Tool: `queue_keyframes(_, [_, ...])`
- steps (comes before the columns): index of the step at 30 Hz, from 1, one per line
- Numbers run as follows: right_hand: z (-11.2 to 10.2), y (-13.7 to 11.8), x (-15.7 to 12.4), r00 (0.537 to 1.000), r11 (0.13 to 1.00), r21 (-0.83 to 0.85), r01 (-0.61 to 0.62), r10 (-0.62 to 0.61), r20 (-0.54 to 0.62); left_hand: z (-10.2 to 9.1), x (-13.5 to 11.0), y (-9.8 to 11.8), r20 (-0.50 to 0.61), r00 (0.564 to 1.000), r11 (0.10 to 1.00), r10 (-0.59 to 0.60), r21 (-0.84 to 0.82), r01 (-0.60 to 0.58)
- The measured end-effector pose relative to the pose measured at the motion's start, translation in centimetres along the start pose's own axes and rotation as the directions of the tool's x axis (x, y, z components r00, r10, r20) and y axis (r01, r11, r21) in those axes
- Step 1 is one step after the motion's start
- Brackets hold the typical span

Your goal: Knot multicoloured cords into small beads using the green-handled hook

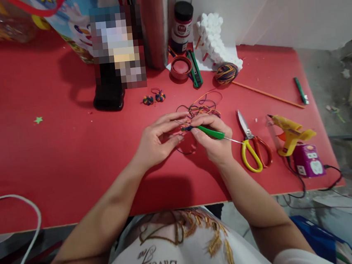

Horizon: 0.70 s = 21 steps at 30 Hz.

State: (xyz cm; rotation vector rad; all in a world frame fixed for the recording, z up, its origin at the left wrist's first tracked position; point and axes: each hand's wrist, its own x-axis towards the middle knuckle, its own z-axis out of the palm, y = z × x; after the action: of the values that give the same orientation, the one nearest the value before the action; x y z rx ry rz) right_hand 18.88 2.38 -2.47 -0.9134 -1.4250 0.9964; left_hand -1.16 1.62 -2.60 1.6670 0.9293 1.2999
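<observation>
Right hand (216,142) grips a green-handled crochet hook (213,133), its tip hidden between fingertips; left hand (158,140) pinches multicoloured yarn (203,108), the stitched piece barely discernible; scissors (252,145) lie just right.

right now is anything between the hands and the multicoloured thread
Nothing visible. The left hand pinches the multicoloured thread directly; the right hand holds a green-handled metal hook to it. The yellow-and-red-handled scissors lie apart, to the right.

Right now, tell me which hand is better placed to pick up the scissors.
Right. The right hand lies just beside the scissors, though it holds the green crochet hook. The left hand pinches the yarn and would probably have to cross over.
</observation>
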Motion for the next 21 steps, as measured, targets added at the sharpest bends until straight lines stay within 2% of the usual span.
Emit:
queue_keyframes(3, [0.0, 0.3, -0.1, 0.999, 0.996, 0.082, -0.031, 0.031, -0.005, 0.2, -0.2, 0.1, 0.030, 0.983, 0.955, -0.180, -0.233, 0.182])
queue_keyframes(7, [0.0, 1.0, 0.0, 0.966, 0.935, 0.261, -0.241, 0.257, -0.029, 0.5, -0.4, 0.1, 0.109, 0.934, 0.815, -0.340, -0.461, 0.351])
queue_keyframes(9, [0.2, 1.1, 0.1, 0.941, 0.891, 0.329, -0.313, 0.338, -0.018, 0.7, -0.4, 0.1, 0.147, 0.910, 0.771, -0.387, -0.490, 0.407])
queue_keyframes(12, [0.3, 0.8, 0.3, 0.929, 0.858, 0.383, -0.342, 0.371, -0.004, 0.9, -0.4, 0.2, 0.167, 0.892, 0.748, -0.419, -0.494, 0.444])
queue_keyframes(15, [0.4, 0.5, 0.4, 0.933, 0.853, 0.403, -0.332, 0.360, 0.005, 1.0, -0.4, 0.3, 0.117, 0.891, 0.763, -0.439, -0.474, 0.438])
queue_keyframes(21, [0.2, 0.4, 0.3, 0.933, 0.863, 0.378, -0.335, 0.361, 0.002, 0.9, -0.3, 0.7, 0.027, 0.859, 0.764, -0.512, -0.442, 0.470])
